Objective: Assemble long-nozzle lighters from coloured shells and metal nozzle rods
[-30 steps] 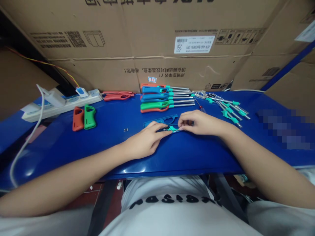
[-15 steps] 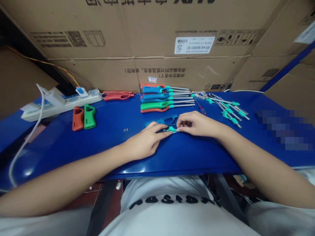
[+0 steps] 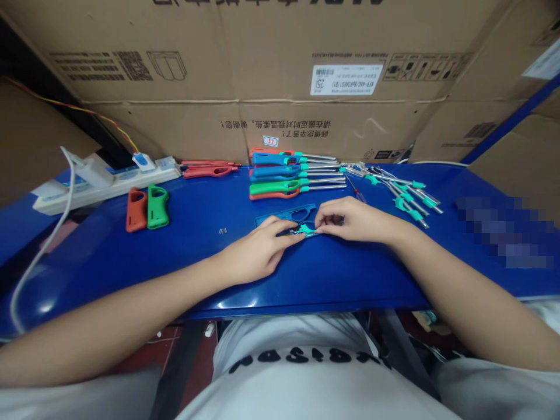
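While at the teal piece [image 3: 305, 230], fingers [image 3: 285, 225] well inside table edge [image 3: 332, 307]

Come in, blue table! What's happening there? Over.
Left grip touching green piece. Right grip at its right end. Blue handle just beyond. Hands partly hide the work.

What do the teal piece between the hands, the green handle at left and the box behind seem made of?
Teal piece: probably plastic, from its even colour; finish too small to judge. Green handle: likely plastic, smooth, with rounded moulded contours. Box: matt brown cardboard, creased, printed.
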A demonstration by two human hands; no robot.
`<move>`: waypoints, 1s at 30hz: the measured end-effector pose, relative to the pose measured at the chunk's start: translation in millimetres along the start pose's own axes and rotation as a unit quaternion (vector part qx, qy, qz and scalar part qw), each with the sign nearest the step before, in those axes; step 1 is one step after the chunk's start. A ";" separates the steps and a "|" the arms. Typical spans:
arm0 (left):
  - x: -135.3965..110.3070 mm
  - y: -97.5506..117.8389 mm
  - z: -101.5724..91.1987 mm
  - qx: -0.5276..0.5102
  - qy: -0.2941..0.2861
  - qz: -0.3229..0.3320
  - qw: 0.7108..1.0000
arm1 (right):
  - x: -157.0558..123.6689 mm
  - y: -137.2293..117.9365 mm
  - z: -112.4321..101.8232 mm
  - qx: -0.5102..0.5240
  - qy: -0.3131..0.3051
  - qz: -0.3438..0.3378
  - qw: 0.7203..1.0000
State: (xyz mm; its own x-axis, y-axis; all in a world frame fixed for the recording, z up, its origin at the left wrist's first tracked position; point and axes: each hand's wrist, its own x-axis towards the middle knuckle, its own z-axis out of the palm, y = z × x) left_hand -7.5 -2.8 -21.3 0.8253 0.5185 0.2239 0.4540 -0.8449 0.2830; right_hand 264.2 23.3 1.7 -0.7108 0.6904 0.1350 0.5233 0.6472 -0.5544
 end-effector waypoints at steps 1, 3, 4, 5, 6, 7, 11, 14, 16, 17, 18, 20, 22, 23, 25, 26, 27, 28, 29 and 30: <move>0.0 0.0 0.1 -0.001 0.002 -0.001 1.000 | 0.4 -0.2 0.6 0.000 0.002 -0.003 1.000; -0.1 -0.3 0.5 -0.004 0.006 -0.001 1.000 | 1.2 -0.8 1.8 0.001 0.005 -0.003 1.000; -0.3 -0.5 0.8 -0.007 0.009 -0.001 1.000 | 1.6 -1.2 2.3 0.001 0.006 -0.003 1.000; -0.4 -0.7 1.2 -0.009 0.010 -0.001 1.000 | 1.8 -1.7 2.7 0.001 0.005 -0.002 1.000; -0.7 -1.0 1.4 -0.011 0.011 -0.001 1.000 | 1.8 -2.3 2.8 0.001 0.004 -0.001 1.000; -0.9 -1.1 1.4 -0.013 0.013 0.001 1.000 | 1.7 -3.0 2.7 0.003 0.002 -0.002 1.000; -1.1 -1.7 -3.7 -0.051 0.031 0.008 0.998 | 0.8 -5.2 0.1 0.007 0.028 -0.006 1.000; 0.1 -6.0 -14.3 -0.078 0.074 -0.003 0.994 | 0.7 -3.4 -1.4 -0.027 0.089 -0.016 0.996; 1.3 -12.8 -22.9 -0.055 0.110 -0.018 0.992 | 0.9 0.0 -1.2 -0.074 0.115 -0.020 0.990; 1.8 -17.3 -26.9 -0.034 0.123 -0.027 0.992 | 1.0 2.0 -0.8 -0.099 0.120 -0.018 0.988; 2.1 -22.2 -30.3 -0.007 0.116 -0.028 0.993 | 1.1 4.0 -0.3 -0.123 0.120 -0.016 0.985; 2.2 -32.2 -34.8 0.030 0.080 -0.033 0.996 | 1.4 7.0 0.3 -0.159 0.114 -0.011 0.981; 1.9 -40.8 -35.9 0.039 0.047 -0.039 0.997 | 1.8 8.5 0.4 -0.175 0.109 -0.013 0.978; 1.6 -44.2 -35.4 0.037 0.036 -0.040 0.998 | 2.0 8.6 0.1 -0.178 0.108 -0.014 0.978; 1.2 -48.8 -33.3 0.034 0.023 -0.037 0.998 | 2.1 8.0 -0.4 -0.181 0.108 -0.016 0.977; 1.0 -50.0 -32.3 0.036 0.020 -0.034 0.999 | 2.0 7.4 -0.7 -0.183 0.107 -0.016 0.977; 0.9 -50.2 -31.6 0.040 0.022 -0.035 0.998 | 1.8 6.6 -0.8 -0.185 0.107 -0.015 0.977; 0.9 -49.5 -31.2 0.043 0.027 -0.040 0.998 | 1.7 5.7 -0.7 -0.187 0.109 -0.015 0.976; 0.9 -47.9 -31.1 0.042 0.035 -0.047 0.997 | 1.5 4.7 -0.4 -0.188 0.115 -0.016 0.975; 0.9 -45.4 -31.2 0.035 0.048 -0.059 0.997 | 1.4 3.6 0.1 -0.188 0.123 -0.021 0.974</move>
State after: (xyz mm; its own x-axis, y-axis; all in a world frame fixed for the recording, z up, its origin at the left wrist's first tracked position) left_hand -37.8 40.1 -4.8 0.7306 0.6222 0.2811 0.5710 -0.7826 0.2480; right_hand 265.1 26.6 -0.3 -0.6252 0.6878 0.3688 0.6650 0.7168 -0.2097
